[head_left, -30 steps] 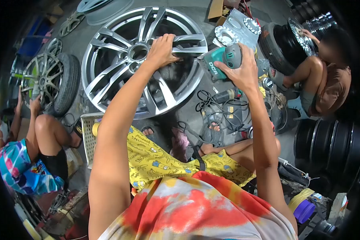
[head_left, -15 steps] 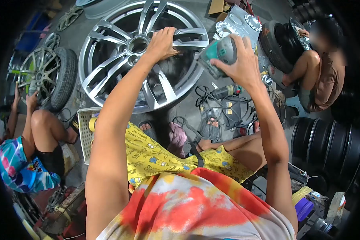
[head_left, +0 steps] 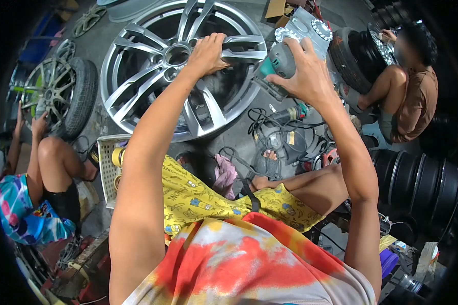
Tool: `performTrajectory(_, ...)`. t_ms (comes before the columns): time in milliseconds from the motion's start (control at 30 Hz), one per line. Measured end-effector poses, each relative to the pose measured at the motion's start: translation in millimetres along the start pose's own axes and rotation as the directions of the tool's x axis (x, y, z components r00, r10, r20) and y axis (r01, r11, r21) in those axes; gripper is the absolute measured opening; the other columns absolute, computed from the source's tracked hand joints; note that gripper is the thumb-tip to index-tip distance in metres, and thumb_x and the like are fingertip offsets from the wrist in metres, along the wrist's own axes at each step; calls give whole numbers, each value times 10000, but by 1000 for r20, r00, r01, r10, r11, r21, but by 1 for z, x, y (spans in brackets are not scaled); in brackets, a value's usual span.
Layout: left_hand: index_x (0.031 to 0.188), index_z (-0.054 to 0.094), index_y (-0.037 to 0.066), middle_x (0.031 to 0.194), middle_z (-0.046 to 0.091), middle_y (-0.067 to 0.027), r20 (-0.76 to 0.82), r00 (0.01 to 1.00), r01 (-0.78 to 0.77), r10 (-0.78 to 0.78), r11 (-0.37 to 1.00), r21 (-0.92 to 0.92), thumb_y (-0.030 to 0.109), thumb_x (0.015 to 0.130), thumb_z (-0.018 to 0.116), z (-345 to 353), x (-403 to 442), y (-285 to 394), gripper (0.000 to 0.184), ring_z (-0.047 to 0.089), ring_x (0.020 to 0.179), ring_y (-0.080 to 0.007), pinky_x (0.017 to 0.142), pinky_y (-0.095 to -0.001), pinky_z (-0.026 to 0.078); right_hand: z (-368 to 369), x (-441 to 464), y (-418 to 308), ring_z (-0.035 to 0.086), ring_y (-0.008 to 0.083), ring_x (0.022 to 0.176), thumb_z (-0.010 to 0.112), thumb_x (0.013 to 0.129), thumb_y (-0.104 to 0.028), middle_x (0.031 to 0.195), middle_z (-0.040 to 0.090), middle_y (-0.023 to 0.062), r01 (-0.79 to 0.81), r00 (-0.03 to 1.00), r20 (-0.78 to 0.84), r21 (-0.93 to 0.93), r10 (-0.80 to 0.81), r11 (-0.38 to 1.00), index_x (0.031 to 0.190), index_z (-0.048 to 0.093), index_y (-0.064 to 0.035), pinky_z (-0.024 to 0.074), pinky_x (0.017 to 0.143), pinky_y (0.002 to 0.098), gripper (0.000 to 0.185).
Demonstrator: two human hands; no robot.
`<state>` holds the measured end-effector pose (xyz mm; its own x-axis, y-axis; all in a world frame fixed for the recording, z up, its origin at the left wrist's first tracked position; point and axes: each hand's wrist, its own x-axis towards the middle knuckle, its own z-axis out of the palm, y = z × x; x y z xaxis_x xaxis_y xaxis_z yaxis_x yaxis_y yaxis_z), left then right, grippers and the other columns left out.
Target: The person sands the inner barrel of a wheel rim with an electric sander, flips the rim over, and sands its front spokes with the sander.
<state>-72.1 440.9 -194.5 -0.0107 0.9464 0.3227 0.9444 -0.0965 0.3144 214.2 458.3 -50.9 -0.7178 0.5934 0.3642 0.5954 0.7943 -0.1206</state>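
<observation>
A large silver alloy wheel (head_left: 216, 109) with paired spokes lies before me, face up. My left hand (head_left: 207, 55) grips one of its spokes beside the hub, the fingers partly hidden behind it. Wrapped round a green and grey power sander (head_left: 280, 63) is my right hand (head_left: 306, 71). The sander is tilted, its flat pad against or close to the wheel's right rim; whether they touch I cannot tell.
Cables and another power tool (head_left: 287, 114) lie below the sander. A plastic basket (head_left: 107, 170) stands at left. One person sits at left by a wheel and tyre (head_left: 81, 96), another at right by a black wheel (head_left: 359, 56). Black rims (head_left: 409, 178) are stacked lower right.
The wheel appears slightly higher in view than a second ago. My right hand has turned the sander, which now tilts more. My left hand keeps its place on the spoke.
</observation>
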Motion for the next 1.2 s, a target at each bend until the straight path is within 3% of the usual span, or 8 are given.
performTrajectory(267, 1384, 518, 26, 1302, 614, -197, -10, 1000, -20, 20, 1000, 14, 465, 743, 898, 3, 0, -5, 865, 584, 1256, -394, 1062, -497, 454, 0, 3, -7, 706, 508, 872, 945, 708, -360, 1223, 560, 224, -49, 999, -25, -50, 48, 998, 1343, 549, -100, 597, 772, 565, 793)
performTrajectory(367, 1386, 519, 29, 1309, 615, -198, -20, 999, -26, 26, 1000, 11, 463, 739, 901, 4, -1, -5, 868, 584, 1263, -394, 1067, -497, 454, -1, -3, -8, 705, 514, 874, 941, 716, -353, 1223, 553, 221, -44, 999, 19, 12, 44, 999, 1349, 536, -102, 599, 770, 567, 792)
performTrajectory(567, 1315, 531, 44, 1252, 616, -174, -50, 998, -29, 31, 999, 27, 470, 745, 903, 5, 0, -4, 803, 599, 1221, -371, 1053, -490, 460, -1, 1, -8, 706, 516, 893, 947, 711, -350, 1239, 541, 228, -78, 997, -13, -83, 77, 994, 1366, 527, -80, 597, 789, 577, 824)
performTrajectory(667, 1312, 534, 39, 1257, 617, -178, -53, 998, -30, 32, 999, 25, 472, 741, 904, 6, 0, -4, 806, 597, 1226, -375, 1054, -493, 460, -8, -15, -29, 703, 519, 901, 945, 714, -340, 1228, 539, 245, -90, 993, 78, 19, 88, 996, 1367, 530, -97, 598, 794, 577, 811)
performTrajectory(900, 1418, 498, 33, 1337, 606, -193, 10, 1000, 6, -6, 1000, -1, 429, 724, 914, 0, 0, 0, 901, 572, 1292, -391, 1087, -505, 447, 1, -12, -23, 700, 533, 879, 944, 717, -330, 1217, 536, 248, -134, 991, -31, -8, 133, 991, 1347, 528, -108, 600, 774, 589, 787)
performTrajectory(967, 1420, 496, 34, 1338, 605, -193, 2, 1000, 6, -6, 1000, -5, 419, 726, 913, 1, -1, 0, 897, 573, 1291, -391, 1086, -508, 447, -4, -25, -41, 698, 541, 884, 940, 725, -319, 1218, 538, 244, -127, 992, 17, 101, 126, 987, 1336, 523, -107, 595, 765, 602, 769)
performTrajectory(1200, 1383, 514, 29, 1313, 615, -193, -53, 998, -25, 26, 1000, 13, 462, 726, 911, 4, -2, -2, 881, 589, 1259, -396, 1074, -499, 459, -3, -18, -41, 697, 537, 879, 946, 721, -334, 1246, 527, 248, -203, 979, 23, 24, 202, 979, 1336, 518, -74, 597, 757, 585, 792)
